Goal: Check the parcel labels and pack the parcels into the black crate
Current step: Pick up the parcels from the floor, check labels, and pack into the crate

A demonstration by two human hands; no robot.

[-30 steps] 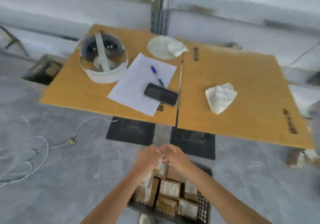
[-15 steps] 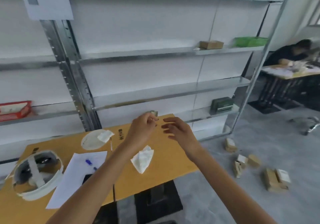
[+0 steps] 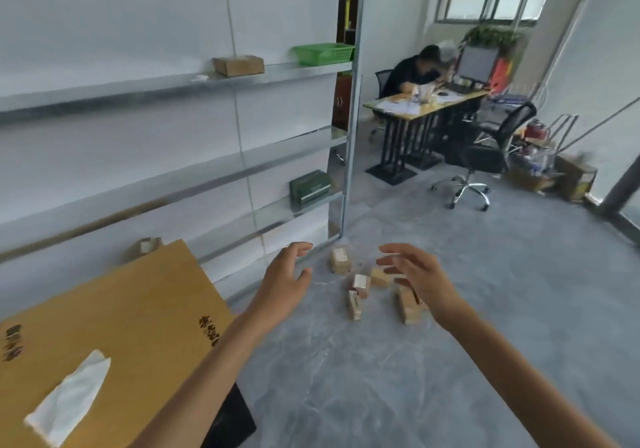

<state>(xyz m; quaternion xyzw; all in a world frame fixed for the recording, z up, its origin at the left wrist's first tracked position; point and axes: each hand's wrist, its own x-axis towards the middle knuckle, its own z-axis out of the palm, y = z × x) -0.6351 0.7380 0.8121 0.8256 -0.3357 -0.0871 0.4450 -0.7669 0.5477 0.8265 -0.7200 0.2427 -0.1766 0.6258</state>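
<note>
Now both hands, left hand [image 3: 284, 283] and right hand [image 3: 420, 279], reach empty with fingers spread toward small brown cardboard parcels [image 3: 360, 286] scattered on the grey floor [image 3: 450, 309]; next, probably gripping one

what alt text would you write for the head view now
The person's empty left hand and right hand, fingers relaxed, reach toward small brown cardboard parcels scattered on the grey concrete floor. A tan wooden table with a white tissue stands nearby, before grey metal shelving.
</note>
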